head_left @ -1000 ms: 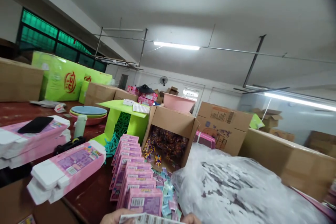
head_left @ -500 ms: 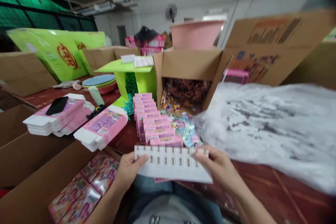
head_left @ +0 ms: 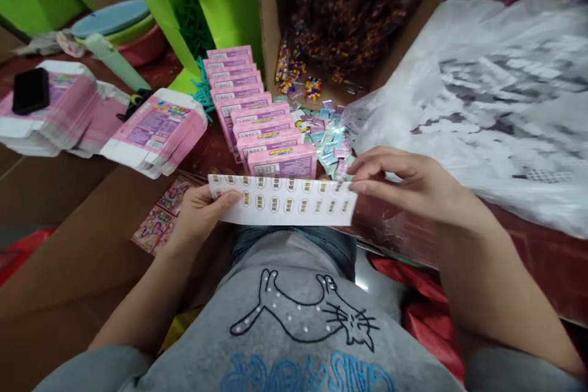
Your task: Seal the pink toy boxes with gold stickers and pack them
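Observation:
A white sheet of oval stickers (head_left: 285, 211) with dark printed characters lies level above my lap. My left hand (head_left: 202, 214) grips its left end, thumb on top. At the upper right corner, the thumb and fingers of my right hand (head_left: 399, 180) pinch the sheet's edge; whether a sticker is lifted there I cannot tell. Just beyond the sheet stands a row of pink boxes (head_left: 285, 162), upright and leaning one behind another. Small pastel packets (head_left: 328, 141) lie scattered to the right of that row.
An open carton (head_left: 269, 24) at the back holds small colourful packs. On the right, a clear plastic bag (head_left: 413, 98) contains white pieces. To the left are flat pink box stacks (head_left: 156, 128), a phone (head_left: 30, 90) and stacked basins (head_left: 114, 21). A lower-left carton (head_left: 92, 245) holds printed boxes.
The view has tilted down toward my lap. My right hand has shifted from gripping the sheet's right end to its upper right corner. My left hand keeps its hold.

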A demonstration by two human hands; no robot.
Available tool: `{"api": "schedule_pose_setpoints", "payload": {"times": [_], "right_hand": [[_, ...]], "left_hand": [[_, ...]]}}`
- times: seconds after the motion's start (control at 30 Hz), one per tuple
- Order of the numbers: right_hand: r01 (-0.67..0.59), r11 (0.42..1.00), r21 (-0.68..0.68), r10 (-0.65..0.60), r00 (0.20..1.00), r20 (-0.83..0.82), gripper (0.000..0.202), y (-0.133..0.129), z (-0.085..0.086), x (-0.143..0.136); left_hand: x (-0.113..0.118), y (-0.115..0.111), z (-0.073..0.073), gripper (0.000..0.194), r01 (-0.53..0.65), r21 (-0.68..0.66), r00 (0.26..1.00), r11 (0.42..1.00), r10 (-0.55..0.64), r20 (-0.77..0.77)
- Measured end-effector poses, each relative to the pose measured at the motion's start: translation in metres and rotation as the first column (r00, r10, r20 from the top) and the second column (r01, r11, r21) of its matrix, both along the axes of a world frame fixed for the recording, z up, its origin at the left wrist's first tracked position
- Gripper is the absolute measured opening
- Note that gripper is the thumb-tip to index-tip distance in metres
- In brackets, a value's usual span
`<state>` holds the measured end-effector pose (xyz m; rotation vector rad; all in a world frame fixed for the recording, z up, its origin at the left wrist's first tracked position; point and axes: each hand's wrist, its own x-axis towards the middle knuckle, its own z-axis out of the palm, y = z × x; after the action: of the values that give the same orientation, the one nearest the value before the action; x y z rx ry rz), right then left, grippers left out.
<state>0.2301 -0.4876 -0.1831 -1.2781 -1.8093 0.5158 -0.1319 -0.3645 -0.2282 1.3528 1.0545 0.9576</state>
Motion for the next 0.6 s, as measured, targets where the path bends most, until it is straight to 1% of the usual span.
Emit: {"api": "schedule_pose_setpoints", "payload": {"times": [0.07, 0.13, 0.2, 0.27, 0.3, 0.37, 0.47, 0.53, 0.6], "right_hand": [[-0.011, 0.999, 0.050, 0.011, 1.000, -0.011, 0.014, 0.002, -0.003, -0.007], [-0.003, 0.995, 0.102, 0.008, 0.999, -0.047, 0.006, 0.007, -0.005, -0.015], [0.026, 0.989, 0.145, -0.009, 0.993, -0.116, 0.004, 0.016, -0.005, -0.024], [0.087, 0.979, 0.184, -0.051, 0.980, -0.192, 0.006, 0.028, -0.004, -0.034], [0.097, 0.976, 0.196, -0.057, 0.978, -0.200, 0.007, 0.036, -0.003, -0.039], [0.034, 0.981, 0.193, -0.010, 0.993, -0.122, 0.008, 0.054, -0.002, -0.047], [-0.101, 0.982, 0.158, 0.084, 0.990, 0.109, 0.012, 0.082, -0.003, -0.054], [-0.116, 0.982, 0.151, 0.079, 0.970, 0.228, 0.015, 0.096, -0.005, -0.055], [-0.100, 0.982, 0.162, 0.047, 0.952, 0.303, 0.014, 0.104, -0.009, -0.055]], "left_hand": [[-0.012, -0.004, -0.006, 0.035, 0.067, -0.041, 0.997, 0.997, -0.068, -0.027], [-0.023, -0.006, -0.007, 0.034, 0.118, -0.080, 0.991, 0.990, -0.123, -0.053], [-0.032, -0.005, -0.004, 0.033, 0.143, -0.114, 0.985, 0.983, -0.152, -0.077], [-0.038, -0.002, 0.001, 0.031, 0.153, -0.131, 0.982, 0.979, -0.166, -0.095], [-0.041, 0.001, 0.004, 0.031, 0.161, -0.130, 0.979, 0.978, -0.175, -0.105], [-0.046, 0.006, 0.006, 0.030, 0.192, -0.108, 0.970, 0.975, -0.206, -0.132], [-0.054, 0.015, 0.004, 0.030, 0.228, -0.048, 0.959, 0.973, -0.233, -0.164], [-0.058, 0.020, 0.001, 0.028, 0.220, -0.005, 0.962, 0.975, -0.218, -0.167], [-0.059, 0.023, -0.002, 0.026, 0.204, 0.014, 0.967, 0.979, -0.199, -0.159]]}}
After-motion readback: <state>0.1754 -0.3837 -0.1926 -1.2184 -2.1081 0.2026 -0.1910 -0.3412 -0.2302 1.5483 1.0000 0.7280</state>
